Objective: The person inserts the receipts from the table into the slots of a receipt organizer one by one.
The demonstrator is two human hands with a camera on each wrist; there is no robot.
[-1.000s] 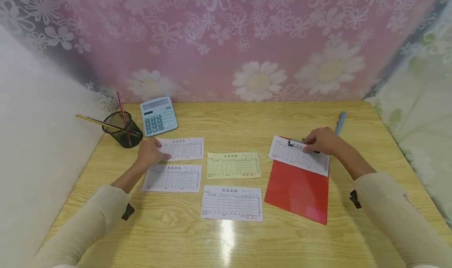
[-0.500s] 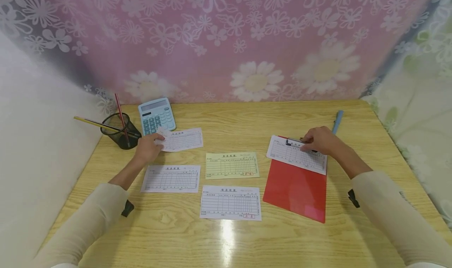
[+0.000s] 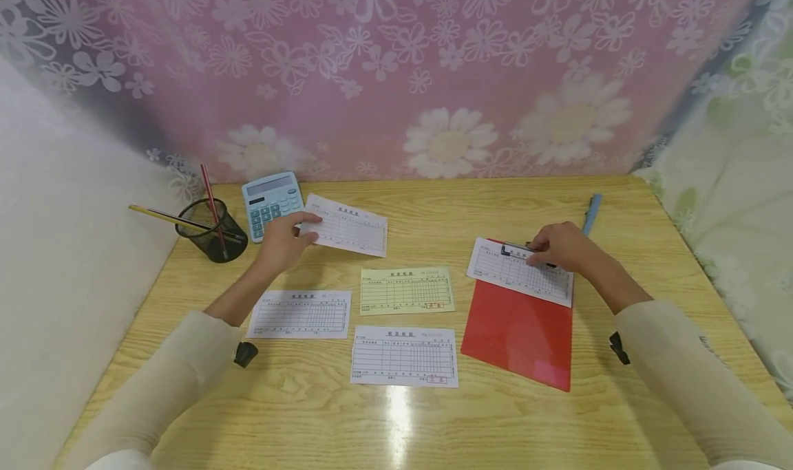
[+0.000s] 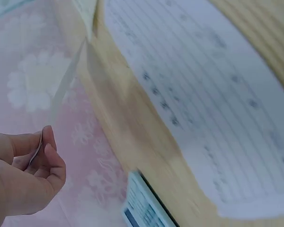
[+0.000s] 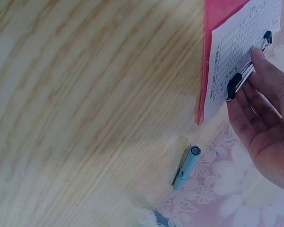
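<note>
Blue calculator (image 3: 272,193), mesh cup (image 3: 215,245), probably a pen (image 3: 592,214).

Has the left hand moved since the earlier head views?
Yes: against the mesh pencil cup, the left hand has moved right and toward the floral backdrop.

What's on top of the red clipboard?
A white printed form, a metal clip over it, and the right hand, partly covering both. The clipboard beneath them is hidden.

At twelve o'clock, a pink backdrop (image 3: 347,126) is patterned with white flowers (image 3: 449,143). The wood-grained table (image 3: 297,422) is flanked by a pale wall (image 3: 68,215) at nine and a green-leafed surface (image 3: 731,188) at three. White glare (image 3: 398,418) is reflected at six.
</note>
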